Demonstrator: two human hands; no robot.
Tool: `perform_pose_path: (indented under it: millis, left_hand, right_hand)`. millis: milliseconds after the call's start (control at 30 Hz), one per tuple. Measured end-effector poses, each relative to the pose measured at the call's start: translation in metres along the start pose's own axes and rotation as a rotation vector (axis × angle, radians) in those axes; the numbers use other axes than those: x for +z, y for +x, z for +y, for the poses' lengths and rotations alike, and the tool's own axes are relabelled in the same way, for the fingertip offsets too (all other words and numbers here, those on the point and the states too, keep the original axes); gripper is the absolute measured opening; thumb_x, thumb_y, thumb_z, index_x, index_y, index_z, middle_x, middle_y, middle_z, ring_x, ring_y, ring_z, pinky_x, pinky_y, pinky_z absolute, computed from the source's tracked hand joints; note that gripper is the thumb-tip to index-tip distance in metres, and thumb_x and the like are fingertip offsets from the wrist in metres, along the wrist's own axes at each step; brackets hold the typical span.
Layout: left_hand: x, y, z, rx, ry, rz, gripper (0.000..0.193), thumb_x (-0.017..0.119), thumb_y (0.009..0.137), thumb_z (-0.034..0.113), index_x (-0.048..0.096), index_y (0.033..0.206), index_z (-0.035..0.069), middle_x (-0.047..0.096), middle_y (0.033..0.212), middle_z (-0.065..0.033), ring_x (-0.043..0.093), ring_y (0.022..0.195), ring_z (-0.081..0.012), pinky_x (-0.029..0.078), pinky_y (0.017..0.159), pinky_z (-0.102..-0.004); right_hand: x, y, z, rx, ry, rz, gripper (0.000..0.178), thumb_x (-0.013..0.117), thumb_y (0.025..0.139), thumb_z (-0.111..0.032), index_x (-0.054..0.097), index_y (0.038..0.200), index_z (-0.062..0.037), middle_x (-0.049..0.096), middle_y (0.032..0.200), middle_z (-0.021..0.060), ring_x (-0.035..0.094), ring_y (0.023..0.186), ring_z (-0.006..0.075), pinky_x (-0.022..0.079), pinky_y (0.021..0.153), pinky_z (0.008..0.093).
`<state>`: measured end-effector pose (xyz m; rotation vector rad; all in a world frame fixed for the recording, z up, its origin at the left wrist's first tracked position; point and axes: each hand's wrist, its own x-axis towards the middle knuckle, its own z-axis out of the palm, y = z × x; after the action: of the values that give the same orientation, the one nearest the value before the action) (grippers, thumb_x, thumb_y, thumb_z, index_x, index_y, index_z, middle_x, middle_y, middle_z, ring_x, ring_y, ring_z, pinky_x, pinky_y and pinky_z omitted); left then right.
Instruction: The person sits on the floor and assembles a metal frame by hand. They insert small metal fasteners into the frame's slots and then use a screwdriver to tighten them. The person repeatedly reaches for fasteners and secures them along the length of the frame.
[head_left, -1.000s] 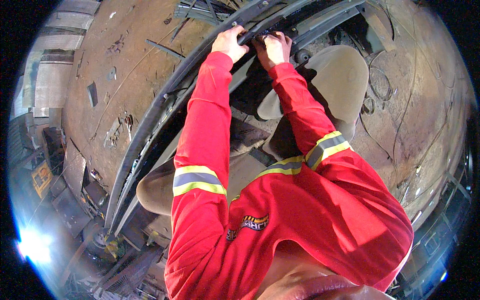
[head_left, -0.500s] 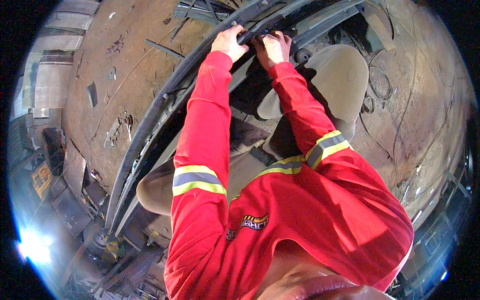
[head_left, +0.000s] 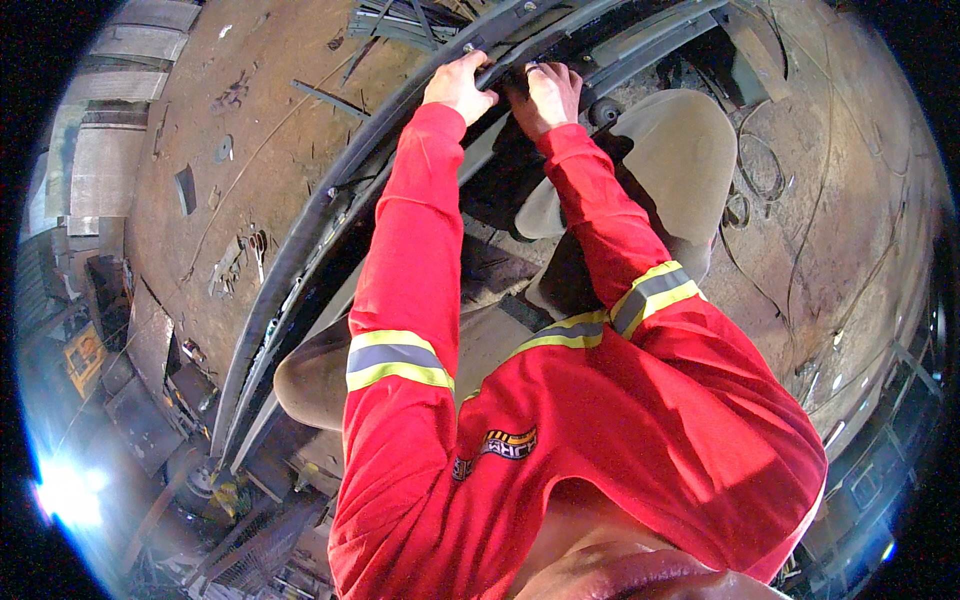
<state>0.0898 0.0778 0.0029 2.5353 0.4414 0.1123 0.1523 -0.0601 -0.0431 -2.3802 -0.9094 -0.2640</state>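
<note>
Head view: the person crouches close to a long dark metal frame (head_left: 318, 205), probably so both arms can reach it at an easy stretch. The left hand (head_left: 460, 92) curls over a rail and grips it, seemingly to steady it. The right hand (head_left: 550, 102) is bent into the shadowed gap just beside; its fingertips are hidden, so I can't tell whether it holds anything. The frame lies under the left hand, running off beyond both hands.
</note>
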Motion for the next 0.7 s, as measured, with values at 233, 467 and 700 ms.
perform_pose_path:
  millis: [233, 467, 700]
  left_hand:
    - [-0.003, 0.000, 0.003, -0.014, 0.006, -0.048, 0.050, 0.071, 0.062, 0.017, 0.056, 0.108, 0.003, 0.061, 0.103, -0.0178, 0.059, 0.097, -0.0328, 0.046, 0.087, -0.0367]
    - [-0.003, -0.001, 0.005, -0.016, -0.009, -0.039, 0.049, 0.072, 0.062, 0.015, 0.056, 0.107, 0.004, 0.062, 0.103, -0.0174, 0.059, 0.097, -0.0326, 0.046, 0.086, -0.0366]
    - [0.003, 0.001, -0.003, -0.006, 0.001, 0.015, 0.046, 0.072, 0.061, 0.019, 0.058, 0.105, 0.012, 0.063, 0.097, -0.0157, 0.060, 0.093, -0.0334, 0.049, 0.082, -0.0400]
  right_hand:
    - [0.002, -0.001, 0.001, -0.031, -0.009, 0.020, 0.031, 0.064, 0.072, -0.033, 0.064, 0.091, -0.0085, 0.062, 0.095, 0.0062, 0.050, 0.101, 0.0283, 0.034, 0.089, 0.0427]
    - [-0.007, 0.001, -0.007, 0.023, -0.010, 0.087, 0.029, 0.067, 0.070, -0.029, 0.064, 0.089, -0.0075, 0.062, 0.092, 0.0086, 0.052, 0.097, 0.0301, 0.036, 0.089, 0.0439]
    - [-0.005, -0.001, -0.005, -0.037, -0.031, 0.013, 0.034, 0.067, 0.067, -0.029, 0.062, 0.091, -0.0054, 0.061, 0.095, 0.0114, 0.051, 0.098, 0.0321, 0.037, 0.089, 0.0436]
